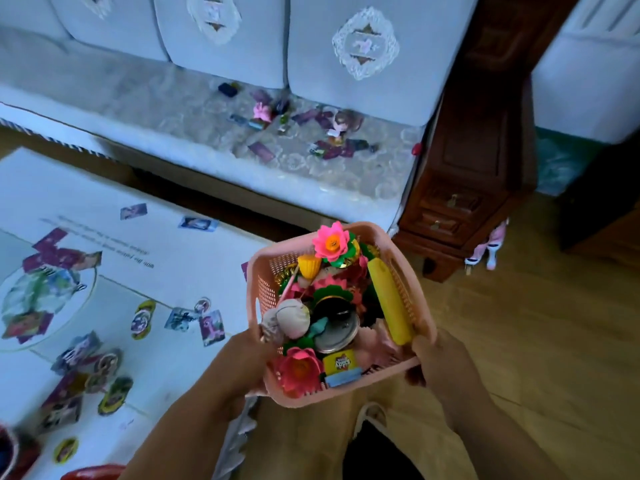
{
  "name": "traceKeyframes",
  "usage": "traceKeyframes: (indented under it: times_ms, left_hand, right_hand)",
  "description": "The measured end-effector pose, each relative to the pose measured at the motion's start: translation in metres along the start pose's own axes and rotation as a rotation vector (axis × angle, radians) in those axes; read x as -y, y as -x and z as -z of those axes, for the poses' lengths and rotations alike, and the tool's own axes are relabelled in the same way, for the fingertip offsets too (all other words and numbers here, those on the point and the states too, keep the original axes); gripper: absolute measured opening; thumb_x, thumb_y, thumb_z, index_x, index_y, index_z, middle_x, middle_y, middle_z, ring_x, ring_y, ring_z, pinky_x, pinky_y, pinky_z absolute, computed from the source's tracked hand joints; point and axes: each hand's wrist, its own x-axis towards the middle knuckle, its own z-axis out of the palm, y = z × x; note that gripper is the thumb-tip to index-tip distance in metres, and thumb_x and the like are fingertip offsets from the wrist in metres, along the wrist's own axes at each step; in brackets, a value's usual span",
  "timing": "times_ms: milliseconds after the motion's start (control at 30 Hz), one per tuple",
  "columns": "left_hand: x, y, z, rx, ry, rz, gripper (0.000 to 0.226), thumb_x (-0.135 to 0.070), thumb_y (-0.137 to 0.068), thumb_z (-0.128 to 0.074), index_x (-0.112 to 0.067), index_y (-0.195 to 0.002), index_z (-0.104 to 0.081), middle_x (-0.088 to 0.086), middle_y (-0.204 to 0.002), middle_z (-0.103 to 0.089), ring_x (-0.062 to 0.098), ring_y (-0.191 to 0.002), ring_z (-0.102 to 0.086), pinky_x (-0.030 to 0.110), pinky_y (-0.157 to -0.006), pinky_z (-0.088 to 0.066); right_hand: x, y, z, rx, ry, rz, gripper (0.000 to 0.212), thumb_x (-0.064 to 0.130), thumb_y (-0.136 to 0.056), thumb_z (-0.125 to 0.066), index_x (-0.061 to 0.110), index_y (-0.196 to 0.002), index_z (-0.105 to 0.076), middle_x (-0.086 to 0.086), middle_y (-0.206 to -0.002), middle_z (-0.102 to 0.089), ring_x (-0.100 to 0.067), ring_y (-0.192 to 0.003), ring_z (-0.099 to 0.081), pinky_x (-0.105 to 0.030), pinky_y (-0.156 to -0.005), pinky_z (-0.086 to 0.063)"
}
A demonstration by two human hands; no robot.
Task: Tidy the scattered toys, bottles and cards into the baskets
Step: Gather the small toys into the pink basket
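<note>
Both hands held the pink basket [268,292] up off the floor, centre-near in view. L hand [239,362] gripped its near-left side, thumb by the rim. R hand [446,362] gripped the near-right corner, fingers curled under the edge.

Basket was full:
- a pink lotus toy [331,243] stuck up at the far rim
- a yellow corn toy [389,303] lay along the right wall
- a beige plush ball [294,317] sat at the left
- a round metal lid [337,332] was mid-basket
- a yellow tub [341,363] and a second pink flower [299,370] were at the near end (other bits beneath were too jumbled to ID)

Left of the basket, a white low surface [173,258] carried many loose cards [211,327] and oval stickers or badges, scattered from its far edge to its near edge.

On the far sofa [138,109] seat lay more clutter: purple cards [261,150], a small pink figure [263,110] and a doll figure [341,124], all well apart from the basket.

A dark wooden cabinet [474,161] stood at the right end of the sofa, w/ a pink toy horse [491,247] on the wood floor [536,306] just beside its base.

A red obj [93,472] at the near-left edge was prob a container, but it was blurred and cut off.
</note>
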Motion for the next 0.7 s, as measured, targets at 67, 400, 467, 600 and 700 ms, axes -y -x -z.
traceKeyframes:
  times_ms: [67,400,467,600,700]
  left_hand:
    - [-0.032,-0.031,-0.013,-0.018,0.025,0.011,0.022,-0.022,-0.091,-0.069,-0.015,-0.111,-0.068,0.013,-0.094,-0.076,0.032,-0.084,-0.074,0.052,-0.075,-0.060]
    - [-0.169,-0.170,-0.044,-0.129,0.157,0.053,0.015,-0.010,-0.093,-0.061,-0.011,-0.108,-0.064,0.015,-0.085,-0.076,0.028,-0.074,-0.075,0.041,-0.060,-0.061]
    - [-0.192,-0.198,-0.043,-0.108,0.217,0.055,0.013,-0.017,-0.096,-0.060,-0.016,-0.109,-0.062,0.008,-0.081,-0.077,0.024,-0.072,-0.075,0.035,-0.056,-0.059]
    - [-0.245,-0.271,-0.042,-0.118,0.239,0.088,0.010,-0.021,-0.097,-0.059,-0.017,-0.107,-0.061,0.007,-0.079,-0.076,0.025,-0.071,-0.075,0.039,-0.063,-0.059]
    - [-0.277,-0.322,-0.045,-0.135,0.221,0.130,0.013,-0.009,-0.096,-0.057,-0.016,-0.105,-0.062,0.014,-0.086,-0.075,0.031,-0.077,-0.073,0.045,-0.069,-0.060]
  right_hand:
    - [0.030,-0.043,0.011,0.035,0.025,-0.008,0.019,0.003,-0.096,-0.041,0.004,-0.106,-0.057,-0.014,-0.069,-0.058,-0.016,-0.049,-0.054,-0.018,-0.037,-0.039]
    - [0.163,-0.243,0.008,0.103,0.178,0.043,0.019,0.004,-0.097,-0.039,0.012,-0.112,-0.048,-0.018,-0.078,-0.060,-0.018,-0.050,-0.056,-0.018,-0.035,-0.040]
    - [0.183,-0.280,-0.001,0.115,0.196,0.025,0.020,0.004,-0.097,-0.039,0.013,-0.113,-0.046,-0.017,-0.078,-0.061,-0.018,-0.048,-0.057,-0.020,-0.036,-0.042]
    - [0.222,-0.363,-0.018,0.136,0.213,0.002,0.022,0.006,-0.097,-0.039,0.014,-0.115,-0.048,-0.019,-0.084,-0.063,-0.019,-0.051,-0.059,-0.023,-0.041,-0.046]
    - [0.246,-0.421,-0.027,0.160,0.208,-0.066,0.021,0.010,-0.098,-0.039,0.014,-0.116,-0.048,-0.021,-0.089,-0.064,-0.020,-0.057,-0.061,-0.028,-0.049,-0.052]
